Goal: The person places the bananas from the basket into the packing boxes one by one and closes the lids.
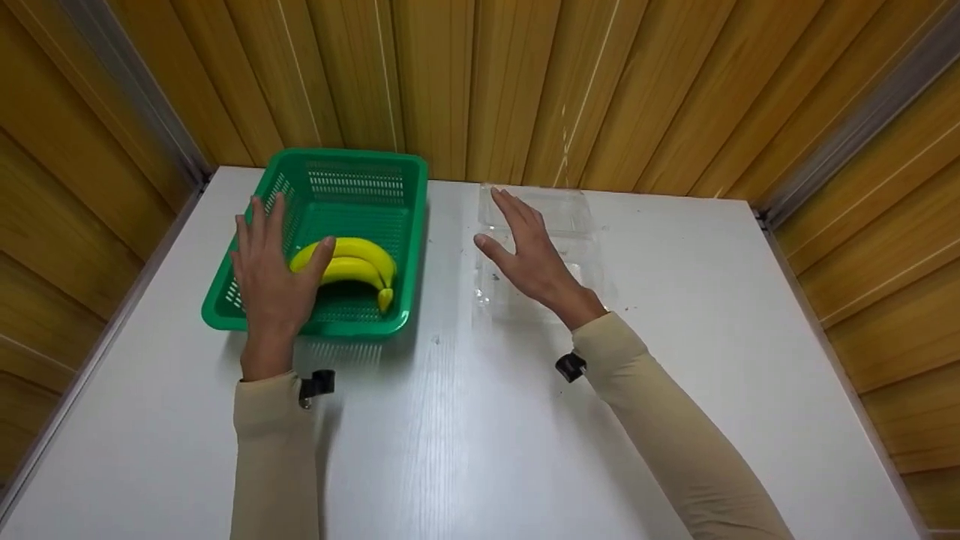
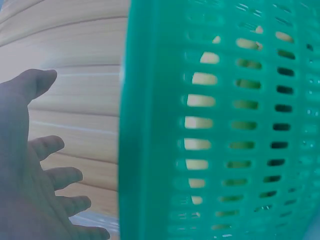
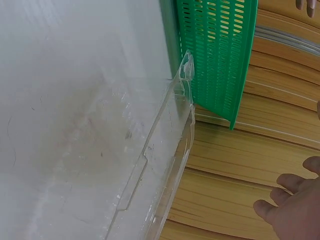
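Note:
A green plastic basket point(image 1: 420, 225) with slotted walls stands at the left of the table, and a bunch of yellow bananas point(image 1: 364, 259) lies in it. Over the basket's left side is my left hand point(image 1: 274, 285), fingers spread and straight, holding nothing; its thumb overlaps the bananas in the head view. My right hand point(image 1: 536, 266) hovers with fingers extended over a clear plastic container point(image 1: 577, 214), its palm facing left. In the right wrist view the container point(image 3: 145, 175) shows a hinged, see-through edge near the basket wall point(image 3: 215, 60).
The white table point(image 1: 465, 450) runs under everything. Wood-panelled walls point(image 1: 450, 82) close it in at the back and on both sides, with metal rails point(image 1: 142, 82) in the corners. The basket and the container stand near the back edge, a strip of tabletop between them.

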`<state>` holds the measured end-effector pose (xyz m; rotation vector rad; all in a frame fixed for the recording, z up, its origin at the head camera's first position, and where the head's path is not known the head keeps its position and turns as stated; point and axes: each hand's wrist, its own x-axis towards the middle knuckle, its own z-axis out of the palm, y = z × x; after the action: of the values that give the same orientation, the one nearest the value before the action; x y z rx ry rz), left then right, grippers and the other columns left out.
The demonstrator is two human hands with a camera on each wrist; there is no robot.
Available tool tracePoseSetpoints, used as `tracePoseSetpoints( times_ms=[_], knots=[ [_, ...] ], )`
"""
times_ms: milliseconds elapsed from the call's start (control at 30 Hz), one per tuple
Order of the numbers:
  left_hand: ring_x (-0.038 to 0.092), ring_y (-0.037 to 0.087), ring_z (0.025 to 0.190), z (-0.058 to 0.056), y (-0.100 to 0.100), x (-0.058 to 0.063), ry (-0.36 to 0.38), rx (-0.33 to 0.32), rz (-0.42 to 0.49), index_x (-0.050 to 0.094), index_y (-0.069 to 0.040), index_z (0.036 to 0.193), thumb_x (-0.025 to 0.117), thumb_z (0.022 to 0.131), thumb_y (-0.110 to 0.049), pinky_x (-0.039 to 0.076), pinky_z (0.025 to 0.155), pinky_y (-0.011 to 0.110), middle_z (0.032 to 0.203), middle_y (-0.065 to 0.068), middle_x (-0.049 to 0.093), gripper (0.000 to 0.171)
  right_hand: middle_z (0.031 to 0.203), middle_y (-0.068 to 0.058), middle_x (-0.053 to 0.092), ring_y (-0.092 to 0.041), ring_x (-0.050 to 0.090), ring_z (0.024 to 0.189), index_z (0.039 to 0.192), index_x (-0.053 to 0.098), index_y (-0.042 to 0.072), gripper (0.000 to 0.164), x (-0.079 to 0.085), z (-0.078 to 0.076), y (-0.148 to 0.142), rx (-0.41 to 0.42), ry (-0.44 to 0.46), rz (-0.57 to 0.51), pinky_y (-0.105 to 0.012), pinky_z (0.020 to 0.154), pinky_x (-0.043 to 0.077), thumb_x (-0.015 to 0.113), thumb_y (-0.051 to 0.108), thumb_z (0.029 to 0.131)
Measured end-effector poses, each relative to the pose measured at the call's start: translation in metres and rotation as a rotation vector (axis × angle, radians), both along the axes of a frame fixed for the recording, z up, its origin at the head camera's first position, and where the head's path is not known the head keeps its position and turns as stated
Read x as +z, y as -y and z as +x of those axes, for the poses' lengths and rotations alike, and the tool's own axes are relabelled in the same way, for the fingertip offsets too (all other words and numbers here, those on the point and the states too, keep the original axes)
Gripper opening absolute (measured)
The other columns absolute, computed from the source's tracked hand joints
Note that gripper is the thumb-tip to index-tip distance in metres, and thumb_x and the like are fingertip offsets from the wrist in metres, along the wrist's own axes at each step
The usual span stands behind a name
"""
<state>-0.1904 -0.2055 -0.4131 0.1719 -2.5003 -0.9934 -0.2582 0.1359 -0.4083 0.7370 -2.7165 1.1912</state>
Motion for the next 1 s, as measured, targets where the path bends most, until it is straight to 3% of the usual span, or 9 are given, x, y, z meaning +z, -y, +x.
tracePoseSetpoints(
  times_ms=[367, 1000],
  knots=[
    [0.001, 0.036, 0.162, 0.009, 0.008, -0.01, -0.032, 0.022, 0.039, 0.027, -0.019, 0.17, 0.064, 0.102, -0.054, -0.001, 0.126, 0.063, 0.177, 0.011, 0.012, 0.086, 0.174, -0.011, 0.025, -0.027, 0.02, 0.158, 0.17, 0.025, 0.011, 0.078, -0.006, 0.003, 0.008, 0.035, 0.012, -0.038, -0.05, 0.127, 0.021, 0.057, 0.046, 0.109],
    [0.009, 0.034, 0.162, 0.018, 0.026, -0.009, -0.086, 0.074, 0.116, 0.031, -0.017, 0.169, 0.067, 0.101, -0.05, 0.002, 0.126, 0.063, 0.176, 0.011, 0.017, 0.084, 0.172, -0.007, 0.03, -0.024, 0.024, 0.158, 0.169, 0.029, 0.015, 0.08, -0.003, 0.003, 0.031, 0.074, 0.036, -0.01, -0.049, 0.127, 0.024, 0.06, 0.052, 0.106]
  ],
)
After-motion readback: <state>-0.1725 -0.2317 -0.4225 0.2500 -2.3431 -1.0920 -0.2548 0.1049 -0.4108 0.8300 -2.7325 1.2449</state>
